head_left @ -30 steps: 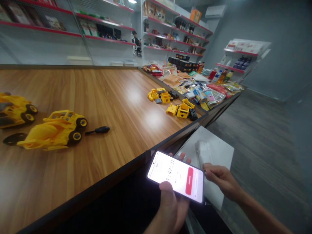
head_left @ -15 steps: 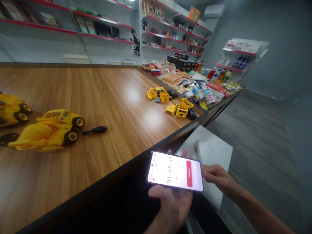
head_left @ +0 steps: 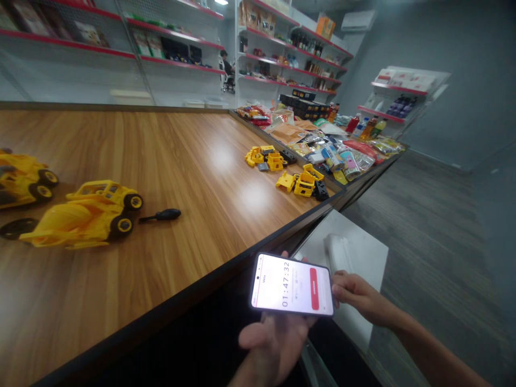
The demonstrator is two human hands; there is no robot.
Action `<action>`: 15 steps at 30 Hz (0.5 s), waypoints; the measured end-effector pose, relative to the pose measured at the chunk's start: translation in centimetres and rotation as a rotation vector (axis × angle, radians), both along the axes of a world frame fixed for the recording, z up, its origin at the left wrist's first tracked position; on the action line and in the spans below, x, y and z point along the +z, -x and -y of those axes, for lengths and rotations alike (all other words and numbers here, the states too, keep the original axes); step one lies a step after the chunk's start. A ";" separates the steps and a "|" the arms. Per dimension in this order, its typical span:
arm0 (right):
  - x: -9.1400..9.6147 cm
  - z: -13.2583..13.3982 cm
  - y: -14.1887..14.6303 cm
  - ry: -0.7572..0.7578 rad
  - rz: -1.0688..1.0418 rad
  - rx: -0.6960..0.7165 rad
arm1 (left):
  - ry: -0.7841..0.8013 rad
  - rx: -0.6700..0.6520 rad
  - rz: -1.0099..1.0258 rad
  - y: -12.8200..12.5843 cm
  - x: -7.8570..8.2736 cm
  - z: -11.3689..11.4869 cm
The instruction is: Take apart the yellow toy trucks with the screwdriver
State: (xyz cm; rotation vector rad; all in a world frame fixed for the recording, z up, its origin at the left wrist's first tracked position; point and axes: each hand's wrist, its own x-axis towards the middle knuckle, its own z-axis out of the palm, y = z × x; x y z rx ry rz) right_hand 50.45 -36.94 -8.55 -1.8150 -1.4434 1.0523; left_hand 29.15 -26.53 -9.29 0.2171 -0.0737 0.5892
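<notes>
A smartphone [head_left: 292, 285] with a lit white screen, a running-style time readout of 01:47:32 and a red button is held in front of the table edge. My left hand [head_left: 278, 338] is under it, palm up; fingertips show past the far edge and the thumb sticks out, off the phone. The fingers of my right hand [head_left: 355, 295] are closed at the phone's right end. On the table [head_left: 193, 236] lie a yellow toy mixer truck [head_left: 80, 217], another yellow toy vehicle [head_left: 20, 180] cut by the frame, and a black screwdriver [head_left: 163, 215].
Yellow and black toy parts [head_left: 304, 183] lie in two groups near the table's right edge. Beyond are packaged goods [head_left: 318, 137] and bottles. A white surface [head_left: 373, 258] with a white object stands below right. Shelves [head_left: 290, 59] line the back, where a person [head_left: 226, 64] sits.
My left thumb has come away from the phone's near edge, and the palm sits lower and further left. The right hand stays at the phone's end. The view has shifted slightly.
</notes>
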 end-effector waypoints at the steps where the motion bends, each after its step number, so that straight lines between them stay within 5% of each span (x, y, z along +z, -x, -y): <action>1: -0.1 0.0 -0.1 -0.004 0.012 0.003 | -0.013 -0.059 0.021 0.8 0.2 -0.5; 7: -0.9 -0.2 -0.7 -0.028 0.092 0.013 | 0.142 -0.241 -0.054 3.3 0.0 -2.5; 15: -1.5 0.3 -0.1 -0.101 0.224 -0.057 | 0.187 -0.160 -0.236 2.5 -1.2 -2.3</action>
